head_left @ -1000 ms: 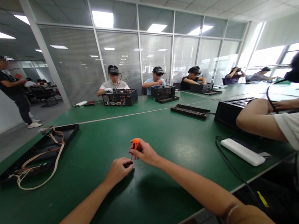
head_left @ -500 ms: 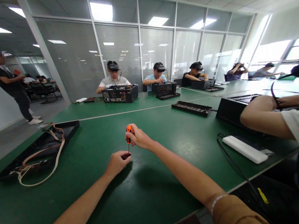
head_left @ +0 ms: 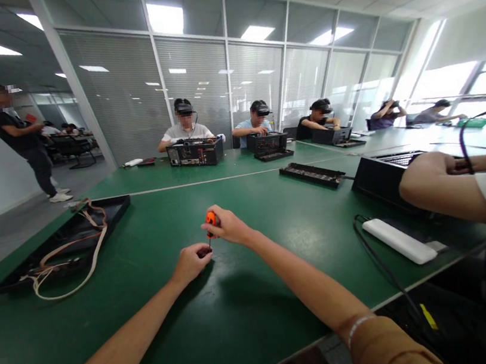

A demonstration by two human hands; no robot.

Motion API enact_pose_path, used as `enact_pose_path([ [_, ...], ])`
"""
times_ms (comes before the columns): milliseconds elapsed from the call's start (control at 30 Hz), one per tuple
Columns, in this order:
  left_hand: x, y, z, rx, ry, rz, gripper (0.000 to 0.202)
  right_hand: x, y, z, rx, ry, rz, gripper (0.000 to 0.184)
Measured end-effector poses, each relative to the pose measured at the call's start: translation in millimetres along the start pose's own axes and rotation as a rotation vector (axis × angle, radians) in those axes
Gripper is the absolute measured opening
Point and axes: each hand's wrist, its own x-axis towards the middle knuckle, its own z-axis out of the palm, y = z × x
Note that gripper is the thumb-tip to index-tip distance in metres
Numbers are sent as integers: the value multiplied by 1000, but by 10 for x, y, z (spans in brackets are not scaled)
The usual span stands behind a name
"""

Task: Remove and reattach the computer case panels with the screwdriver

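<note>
My right hand (head_left: pixel 226 225) is closed around the orange and black handle of a screwdriver (head_left: pixel 210 219). The thin shaft points down, and its tip ends at the fingertips of my left hand (head_left: pixel 192 262). Those fingers are pinched together low over the green table (head_left: pixel 258 288). Something small and dark shows between them, but I cannot make out what it is. To the left lies a black panel (head_left: pixel 114 215) with loose flat cables (head_left: pixel 99 250) spilling over its edge.
A long black part (head_left: pixel 312 175) lies ahead to the right. Beside me a co-worker's arm (head_left: pixel 439 196) leans over a black case (head_left: pixel 373 179). A white power bank (head_left: pixel 398 239) with a black cable lies near the table edge. Several people work at cases across the table.
My right hand and the screwdriver have dropped slightly, and the handle is turned a little in my fingers. My left hand stays almost in place. The co-worker at right has shifted rightward.
</note>
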Motion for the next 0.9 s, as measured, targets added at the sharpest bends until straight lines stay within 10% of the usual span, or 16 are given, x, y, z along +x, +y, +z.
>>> enact_pose_path([
  [400, 95, -214, -172, 135, 204, -5, 21, -943, 504, -168, -101, -119, 131, 28],
  [900, 107, -331, -103, -287, 177, -240, 44, -953, 391, 4, -93, -37, 163, 30],
])
